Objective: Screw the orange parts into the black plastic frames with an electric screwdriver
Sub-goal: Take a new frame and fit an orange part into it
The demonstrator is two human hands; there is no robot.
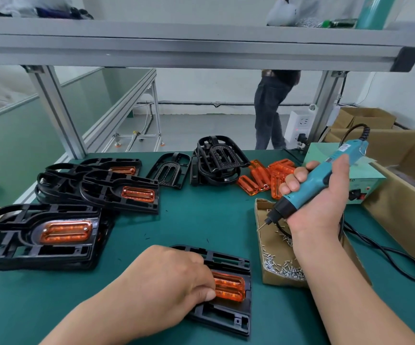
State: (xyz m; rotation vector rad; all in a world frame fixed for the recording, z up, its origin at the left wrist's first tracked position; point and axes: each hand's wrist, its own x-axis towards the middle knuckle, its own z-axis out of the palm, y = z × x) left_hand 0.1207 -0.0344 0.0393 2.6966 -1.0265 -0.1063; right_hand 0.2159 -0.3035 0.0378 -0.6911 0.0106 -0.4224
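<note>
**Item 1. Black frame [228,317].** Lies flat on the green mat [201,220] at 6 o'clock, closest to the person.

**Item 2. Orange part [230,286].** Seated in the frame's recess, long axis running 9 to 3. The 3 o'clock end is exposed and the 9 o'clock end is covered by fingers.

**Item 3. Left hand [176,277].** Palm down, fingers curled, with tips and thumb clamping the orange part's 9 o'clock end to pin it in place.

**Item 4. Right hand [318,195].** At 3 o'clock, raised, with fingers wrapped tight round the electric screwdriver [321,178].

**Item 5. Screwdriver bit.** Points toward 7 o'clock and dips into the cardboard box [271,275] of screws [283,268]. A screw appears to hang on the tip.

**Item 6. Governing relation.** The orange part lies at 7 o'clock from the bit, just beside the box. Its open 3 o'clock end is nearest the right hand and is probably the first seat to be driven.

**Item 7. Stock.** Finished frames [52,235] sit at 9 o'clock, loose orange pieces [268,178] at 1 o'clock and bare frames [216,160] at 12 o'clock.
</note>
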